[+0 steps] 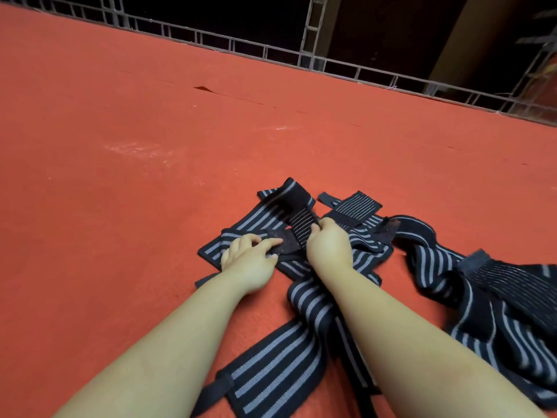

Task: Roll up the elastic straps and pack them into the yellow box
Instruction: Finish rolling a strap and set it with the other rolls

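- A tangle of elastic straps [301, 300] sprawls on the red carpet [120, 176], a flat, felt-like surface with a few scuffs and a small slit further out.
- The straps are dark, flat woven bands with pale grey stripes running lengthwise; some ends turn to fine ribbing, and some carry plain dark tabs.
- Left hand [250, 260] lies on the pile, index finger stretched out flat over a dark speckled tab, pressing it down, the other fingers loosely bent.
- Right hand [328, 245] is curled into a fist around a ribbed strap end, gripping it just beside the left fingertip.
- More striped bands heap up in soft folds to the right, and one long band trails back between the forearms.
- A metal truss railing [271, 52] edges the carpet, with darkness behind it.
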The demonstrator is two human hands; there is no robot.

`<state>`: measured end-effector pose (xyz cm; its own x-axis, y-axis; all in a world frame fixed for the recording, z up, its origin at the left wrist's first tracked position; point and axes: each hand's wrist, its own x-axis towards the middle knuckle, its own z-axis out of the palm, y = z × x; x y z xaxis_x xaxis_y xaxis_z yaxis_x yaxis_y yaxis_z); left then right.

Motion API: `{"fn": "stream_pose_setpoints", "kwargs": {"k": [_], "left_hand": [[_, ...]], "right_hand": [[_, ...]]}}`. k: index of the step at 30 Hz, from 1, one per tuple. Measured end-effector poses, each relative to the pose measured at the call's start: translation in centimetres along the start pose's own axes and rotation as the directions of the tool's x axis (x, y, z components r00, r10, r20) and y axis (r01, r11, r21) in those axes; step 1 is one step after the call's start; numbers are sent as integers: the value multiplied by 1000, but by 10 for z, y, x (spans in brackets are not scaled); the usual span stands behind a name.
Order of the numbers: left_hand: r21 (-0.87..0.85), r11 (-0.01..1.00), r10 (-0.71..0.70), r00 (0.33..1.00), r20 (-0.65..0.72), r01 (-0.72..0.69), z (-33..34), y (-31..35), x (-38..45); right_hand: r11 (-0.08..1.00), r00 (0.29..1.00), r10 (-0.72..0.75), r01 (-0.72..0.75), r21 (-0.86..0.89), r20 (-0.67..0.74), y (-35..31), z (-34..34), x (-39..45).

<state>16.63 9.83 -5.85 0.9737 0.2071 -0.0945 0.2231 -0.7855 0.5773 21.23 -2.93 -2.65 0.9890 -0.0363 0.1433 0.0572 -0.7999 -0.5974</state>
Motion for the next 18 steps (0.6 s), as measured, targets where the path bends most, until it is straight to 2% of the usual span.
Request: {"fn": "stream_pose_setpoints", "kwargs": {"k": [5,7,9,11,12,14,15,16,17,18], "left_hand": [[24,998,-67,995,77,66,-7,9,4],[51,995,-87,987,134,81,-10,12,3],[41,997,-67,979,193,60,-13,16,-1],[-142,988,-23,980,197,52,-18,32,-13],[-272,962,6,989,146,35,-22,45,-23],[-518,855,40,999,23,-23,-33,77,-50],[-659,753,33,999,31,-4,-37,94,-68],[-796,598,26,991,130,89,-41,111,-88],[-878,417,58,957,285,236,-44,126,-110],[-883,250,125,892,435,396,-45,137,-130]], "right_hand": [[956,960,141,-69,284,-241,11,-62,3],[896,940,190,-48,442,-283,11,-96,4],[859,945,216,-65,508,-244,11,-128,-1],[811,961,209,-66,581,-183,10,-156,-14],[763,962,222,-71,643,-157,5,-171,-26],[611,963,247,-65,789,-112,-5,-195,-53],[563,967,230,-37,826,-113,-10,-205,-70],[501,969,217,-6,865,-119,-17,-212,-91],[446,971,206,21,895,-125,-21,-218,-112],[362,975,189,39,931,-114,-25,-223,-134]]}}
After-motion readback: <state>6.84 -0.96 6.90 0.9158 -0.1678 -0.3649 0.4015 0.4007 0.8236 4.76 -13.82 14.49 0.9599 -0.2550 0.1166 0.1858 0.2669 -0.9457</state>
